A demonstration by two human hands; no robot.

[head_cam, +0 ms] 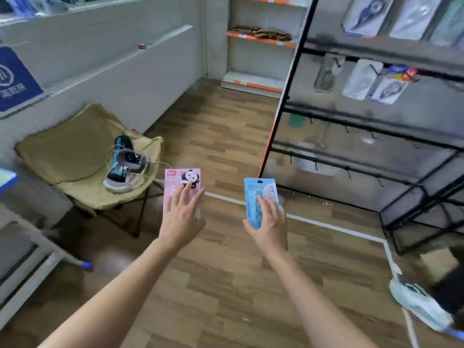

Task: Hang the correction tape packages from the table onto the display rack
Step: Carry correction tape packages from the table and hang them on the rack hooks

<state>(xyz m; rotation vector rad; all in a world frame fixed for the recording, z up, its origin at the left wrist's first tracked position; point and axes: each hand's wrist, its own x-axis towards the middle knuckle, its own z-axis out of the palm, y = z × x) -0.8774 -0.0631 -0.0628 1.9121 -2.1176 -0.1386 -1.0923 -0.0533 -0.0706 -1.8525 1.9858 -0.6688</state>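
My left hand [182, 214] holds a pink correction tape package [178, 180] with a panda on it, fingers spread over its front. My right hand [270, 222] holds a blue correction tape package [254, 190], gripping its lower half with the thumb on the left edge. Both packages are upright in the air over the wooden floor. The black display rack [371, 126] stands to the right, with several packages [361, 79] hanging on its upper rows and bare hooks on the lower bars. The blue package is close to the rack's left post.
A tan folding chair [75, 156] with a headset and cables on it stands at the left. A table edge [30, 237] runs along the lower left. An orange-trimmed shelf [261, 41] is at the back. A shoe [416, 302] shows at the lower right.
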